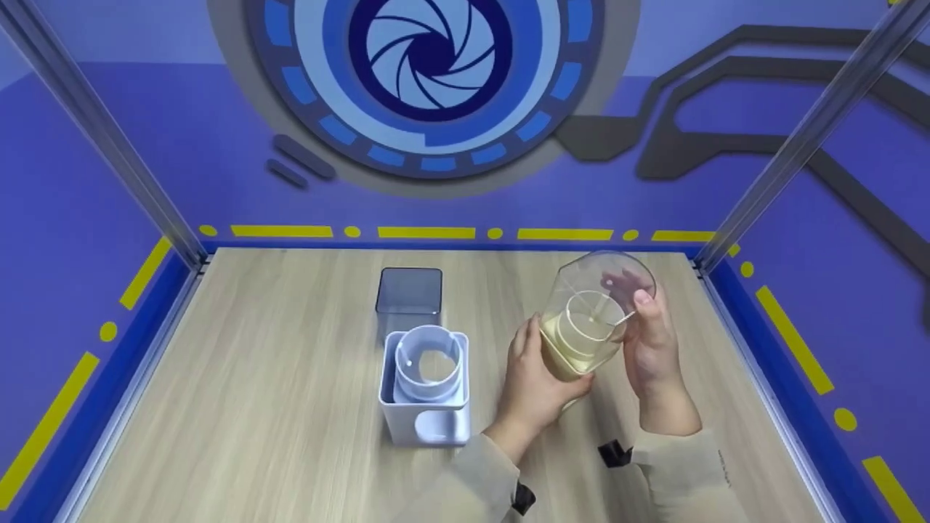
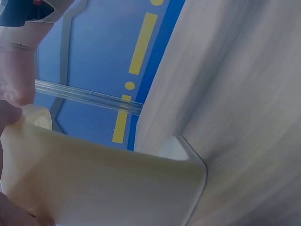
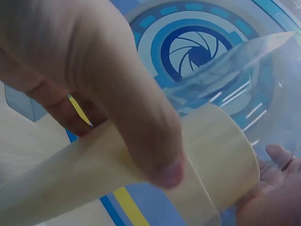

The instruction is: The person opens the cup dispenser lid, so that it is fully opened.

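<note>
In the head view my left hand (image 1: pixel 534 370) grips a cream container (image 1: pixel 565 363) with a round raised tube (image 1: pixel 596 330) at its top. The container leans over the right part of the table, and its smooth side fills the lower left wrist view. A clear, see-through cover (image 1: pixel 574 287) surrounds the tube, near the container's rim. My right hand (image 1: pixel 654 356) holds this cover from the right, thumb on its near side and fingers showing through it. The right wrist view has the left thumb (image 3: pixel 160 160) against the cream container, with right-hand fingers (image 3: pixel 277 179) behind the clear plastic.
Left of the hands stands a white container (image 1: pixel 421 425) of like shape, its round tube upright inside a square rim. Directly behind it is a smoky, see-through square cover (image 1: pixel 409 290). Wood-grain table (image 1: pixel 276 378) lies between blue printed walls and metal corner posts (image 1: pixel 792 138).
</note>
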A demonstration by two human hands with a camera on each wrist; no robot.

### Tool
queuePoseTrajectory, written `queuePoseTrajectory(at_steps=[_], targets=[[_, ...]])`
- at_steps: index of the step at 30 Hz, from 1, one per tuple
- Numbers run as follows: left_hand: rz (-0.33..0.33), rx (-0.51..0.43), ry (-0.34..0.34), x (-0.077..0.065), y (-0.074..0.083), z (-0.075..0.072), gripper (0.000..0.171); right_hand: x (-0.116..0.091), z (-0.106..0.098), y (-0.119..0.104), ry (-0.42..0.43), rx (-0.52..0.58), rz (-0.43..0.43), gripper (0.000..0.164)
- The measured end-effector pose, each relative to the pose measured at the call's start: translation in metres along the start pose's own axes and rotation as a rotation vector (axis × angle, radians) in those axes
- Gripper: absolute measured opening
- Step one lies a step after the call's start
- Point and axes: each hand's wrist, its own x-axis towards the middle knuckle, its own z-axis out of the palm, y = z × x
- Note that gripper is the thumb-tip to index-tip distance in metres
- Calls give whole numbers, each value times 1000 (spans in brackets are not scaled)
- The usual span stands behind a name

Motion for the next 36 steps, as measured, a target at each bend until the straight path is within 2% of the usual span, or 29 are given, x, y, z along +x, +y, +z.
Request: queuePoseTrajectory(at_steps=[4, 9, 15, 20, 24, 28, 31, 36], targets=[[7, -5, 29, 3, -1, 0, 127, -6, 11, 1, 57, 5, 3, 34], [44, -27, 24, 8, -3, -5, 128, -14, 23, 1, 130, -5, -19, 34], [46, -69, -59, 17, -11, -13, 130, -24, 35, -2, 222, -24, -48, 33], [30, -94, -135, 22, -15, -20, 131, -27, 32, -4, 211, -59, -48, 34], [9, -114, -180, 24, -17, -24, 132, -24, 21, -2, 132, -110, -53, 44], [-3, -126, -213, 25, -18, -26, 131, -15, -1, -2, -5, -140, -63, 64], [-17, -145, -219, 23, -17, -24, 132, -2, -22, -2, -170, -127, -115, 78], [-56, -155, -201, 11, -16, -12, 142, 20, -47, 3, -471, 7, -199, 92]])
